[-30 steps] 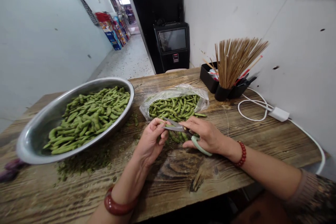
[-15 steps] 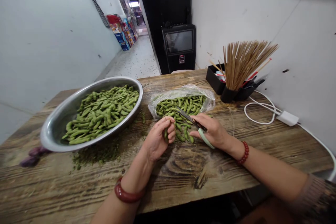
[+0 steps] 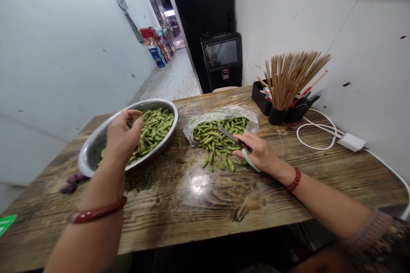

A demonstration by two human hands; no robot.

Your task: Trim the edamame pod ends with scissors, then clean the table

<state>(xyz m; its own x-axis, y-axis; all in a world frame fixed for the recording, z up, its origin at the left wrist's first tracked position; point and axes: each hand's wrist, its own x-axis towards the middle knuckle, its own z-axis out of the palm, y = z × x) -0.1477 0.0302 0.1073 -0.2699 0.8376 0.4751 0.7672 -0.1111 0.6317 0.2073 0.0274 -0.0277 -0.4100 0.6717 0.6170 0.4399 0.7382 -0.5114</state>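
Observation:
My left hand [image 3: 123,134] is over the large metal basin [image 3: 86,158], its thumb and index finger apart; the other fingers are partly hidden behind the hand. Green edamame pods [image 3: 158,126] fill much of the basin. In my right hand [image 3: 258,151] is a pair of scissors [image 3: 231,135] with pale green handles, the blades pointing up and left over more pods. Those pods [image 3: 208,130] spill from the mouth of a clear plastic bag [image 3: 253,123] onto the wooden table.
Small green trimmings [image 3: 141,181] lie below the basin, near purple items [image 3: 72,182] at its left. Bamboo skewers [image 3: 290,81] stand in a black holder [image 3: 278,116] at the back right. A white cable with an adapter [image 3: 351,143] runs along the wall side.
My left hand has moved left from beside the loose pods to above the basin, and its fingers have loosened. My right hand keeps the scissors in nearly the same place. The view has shifted slightly.

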